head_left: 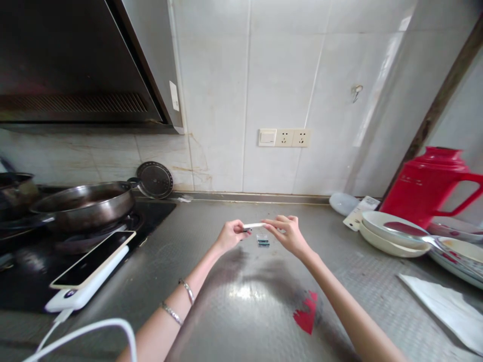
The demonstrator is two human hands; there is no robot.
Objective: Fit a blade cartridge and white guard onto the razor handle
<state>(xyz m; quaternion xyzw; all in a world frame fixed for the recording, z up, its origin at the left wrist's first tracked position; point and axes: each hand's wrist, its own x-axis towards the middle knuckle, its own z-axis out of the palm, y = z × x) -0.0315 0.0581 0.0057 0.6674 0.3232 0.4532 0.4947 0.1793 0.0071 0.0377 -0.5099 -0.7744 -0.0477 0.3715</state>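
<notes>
A thin, flat white object (253, 225) is held level just above the metal counter, and its kind is too small to make out. My left hand (230, 236) pinches its left end, with something small and dark by the fingertips. At the right end, the fingers of my right hand (289, 234) are closed on it. Just beyond and below the object, a small clear packet with dark strips (263, 241) lies on the counter between my hands. Two silver bangles circle my left forearm.
Left are a steel pan (86, 206) on the black cooktop (22, 291) and a phone on a white power bank (86, 291) with a cable. Right stand a red jug (418, 186), bowls (392, 246) and a white paper (445, 306). A red torn patch (307, 314) marks the counter.
</notes>
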